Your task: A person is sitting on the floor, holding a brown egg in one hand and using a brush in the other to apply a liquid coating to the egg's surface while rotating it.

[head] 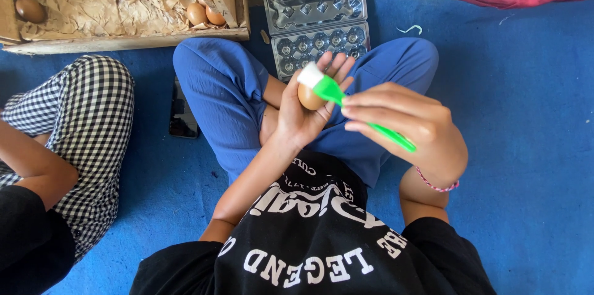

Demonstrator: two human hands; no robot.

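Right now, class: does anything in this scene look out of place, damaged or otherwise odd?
One thing: a dark phone lies on the blue mat, half tucked under the person's knee. Otherwise the left hand holds a brown egg, the right hand a green brush.

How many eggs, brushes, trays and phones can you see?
Eggs: 8, one in the left hand and seven in the crate
Brushes: 1, green, in the right hand
Trays: 1, clear plastic, open
Phones: 1
Total: 11
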